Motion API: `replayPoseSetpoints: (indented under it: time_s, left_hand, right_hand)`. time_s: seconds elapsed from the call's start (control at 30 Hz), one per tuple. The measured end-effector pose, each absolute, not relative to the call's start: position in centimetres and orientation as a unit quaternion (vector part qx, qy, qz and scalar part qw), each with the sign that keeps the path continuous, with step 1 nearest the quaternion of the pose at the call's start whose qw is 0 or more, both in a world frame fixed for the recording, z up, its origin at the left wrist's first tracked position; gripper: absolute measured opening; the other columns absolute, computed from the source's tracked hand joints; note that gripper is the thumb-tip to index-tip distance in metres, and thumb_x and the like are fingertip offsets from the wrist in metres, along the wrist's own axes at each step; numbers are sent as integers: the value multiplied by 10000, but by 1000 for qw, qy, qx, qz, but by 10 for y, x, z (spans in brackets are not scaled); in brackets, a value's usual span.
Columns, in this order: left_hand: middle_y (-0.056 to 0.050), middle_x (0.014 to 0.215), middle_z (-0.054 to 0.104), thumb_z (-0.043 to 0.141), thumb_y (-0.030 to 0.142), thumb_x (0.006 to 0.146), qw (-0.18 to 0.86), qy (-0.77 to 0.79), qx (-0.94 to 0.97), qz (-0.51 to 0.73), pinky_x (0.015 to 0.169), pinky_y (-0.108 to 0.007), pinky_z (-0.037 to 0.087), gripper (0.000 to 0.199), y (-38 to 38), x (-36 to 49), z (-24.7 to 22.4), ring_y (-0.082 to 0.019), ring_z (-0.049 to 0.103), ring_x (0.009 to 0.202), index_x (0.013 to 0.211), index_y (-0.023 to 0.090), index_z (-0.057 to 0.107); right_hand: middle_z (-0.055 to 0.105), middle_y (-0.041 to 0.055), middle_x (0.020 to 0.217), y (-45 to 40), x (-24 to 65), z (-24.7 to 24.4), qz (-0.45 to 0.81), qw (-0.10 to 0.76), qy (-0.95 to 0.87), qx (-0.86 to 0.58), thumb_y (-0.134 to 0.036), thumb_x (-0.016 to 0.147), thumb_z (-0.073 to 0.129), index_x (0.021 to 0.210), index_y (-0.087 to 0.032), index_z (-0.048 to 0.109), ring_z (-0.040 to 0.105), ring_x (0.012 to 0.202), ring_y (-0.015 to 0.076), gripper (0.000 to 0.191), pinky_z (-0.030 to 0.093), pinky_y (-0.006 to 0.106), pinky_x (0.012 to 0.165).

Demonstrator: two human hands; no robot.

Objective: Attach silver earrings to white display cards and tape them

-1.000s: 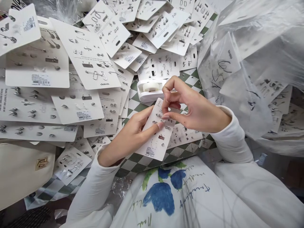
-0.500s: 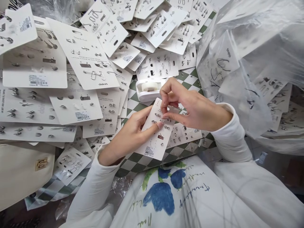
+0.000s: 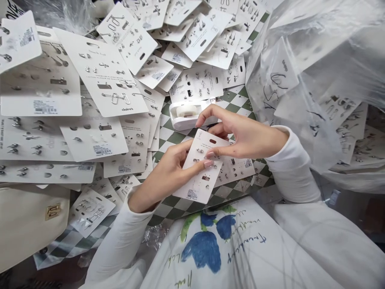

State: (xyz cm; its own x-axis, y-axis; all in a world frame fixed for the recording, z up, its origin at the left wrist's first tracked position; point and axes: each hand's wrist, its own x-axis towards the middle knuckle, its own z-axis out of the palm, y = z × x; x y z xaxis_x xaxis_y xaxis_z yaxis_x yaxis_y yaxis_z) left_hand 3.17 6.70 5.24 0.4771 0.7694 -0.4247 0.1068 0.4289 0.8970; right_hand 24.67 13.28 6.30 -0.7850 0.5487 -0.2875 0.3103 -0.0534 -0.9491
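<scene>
White card: right hand thumb atop, index now apart.

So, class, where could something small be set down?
Bare checked cloth shows between left card pile and tape dispenser, and between held card and the near edge. Cards crowd left and back; a plastic bag fills the right.

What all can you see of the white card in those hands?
The white card looks like stiff paperboard, with rounded corners, a slot near its top, shiny studs, a dark rectangle and a printed label. It slants over the checkered tabletop, gripped at its left side by the left hand, the thumb of the right hand over its face.
</scene>
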Motion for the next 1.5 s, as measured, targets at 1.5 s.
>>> replayPoseSetpoints:
  time_s: [1.5]
  left_hand:
    - [-15,1020,759,771,219,905,438,486,670,351,785,-296,615,190,70,23,58,-181,710,886,1087,219,719]
  right_hand:
    - [631,72,960,168,241,24,281,312,-781,-463,-239,945,721,913,-231,735,593,804,220,36,543,394,764]
